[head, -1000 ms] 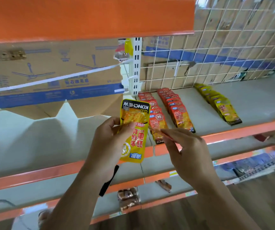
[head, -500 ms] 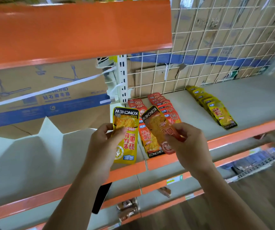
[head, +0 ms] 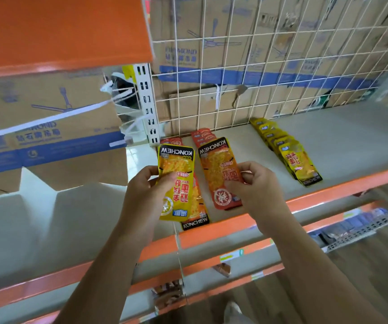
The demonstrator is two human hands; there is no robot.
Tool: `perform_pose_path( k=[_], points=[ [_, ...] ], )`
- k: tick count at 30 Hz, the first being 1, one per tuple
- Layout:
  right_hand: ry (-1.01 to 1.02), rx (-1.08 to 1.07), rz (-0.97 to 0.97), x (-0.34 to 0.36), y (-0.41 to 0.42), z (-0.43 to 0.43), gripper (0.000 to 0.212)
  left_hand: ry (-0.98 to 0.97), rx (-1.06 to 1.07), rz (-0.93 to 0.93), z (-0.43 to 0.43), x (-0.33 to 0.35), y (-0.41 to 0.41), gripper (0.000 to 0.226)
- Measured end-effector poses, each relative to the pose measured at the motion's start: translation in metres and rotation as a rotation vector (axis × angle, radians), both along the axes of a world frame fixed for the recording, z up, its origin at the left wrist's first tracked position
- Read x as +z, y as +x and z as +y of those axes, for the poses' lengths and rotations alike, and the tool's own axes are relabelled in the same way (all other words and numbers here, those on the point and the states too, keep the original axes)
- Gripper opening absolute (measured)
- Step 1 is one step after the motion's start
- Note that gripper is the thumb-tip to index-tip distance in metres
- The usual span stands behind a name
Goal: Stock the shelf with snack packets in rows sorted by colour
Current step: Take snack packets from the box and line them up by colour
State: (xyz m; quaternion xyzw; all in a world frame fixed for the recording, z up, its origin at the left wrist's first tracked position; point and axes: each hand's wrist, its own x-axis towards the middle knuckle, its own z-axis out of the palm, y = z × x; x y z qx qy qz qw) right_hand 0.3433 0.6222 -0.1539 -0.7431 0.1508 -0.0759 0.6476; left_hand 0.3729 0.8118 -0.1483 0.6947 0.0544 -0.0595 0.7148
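My left hand grips a yellow Konchew snack packet, held upright in front of the grey shelf. My right hand pinches a red-orange packet just to the right of it, above the shelf's front. Behind and beneath the two held packets lie two rows of red packets running back to the wire grid; most of them are hidden. A row of yellow packets lies further right on the same shelf.
An orange upper shelf overhangs at top left. Cardboard boxes stand behind the left bay and behind the white wire grid. Lower shelves with orange edges hold a few brown packets.
My right hand has lifted a red-orange packet off the front of the red rows and now holds it up beside the yellow one. The view has shifted right and closer.
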Motion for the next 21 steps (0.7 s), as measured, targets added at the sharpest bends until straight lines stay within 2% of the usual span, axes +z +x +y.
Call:
perform_pose_path(
  k=[10, 13, 16, 21],
  points=[
    [0.089, 0.356, 0.131, -0.021, 0.026, -0.075, 0.036, -0.089, 0.093, 0.134, -0.069, -0.016, 0.005, 0.005],
    [0.115, 0.441, 0.165, -0.026, 0.033, -0.088, 0.036, -0.072, 0.106, 0.143, -0.084, -0.018, 0.004, 0.021],
    [0.153, 0.483, 0.175, -0.026, 0.041, -0.095, 0.035, -0.039, 0.109, 0.156, -0.090, -0.023, 0.005, 0.028],
    [0.291, 0.420, 0.173, -0.024, 0.051, -0.102, 0.033, -0.052, 0.187, 0.176, -0.091, -0.035, 0.007, 0.007]
  ],
)
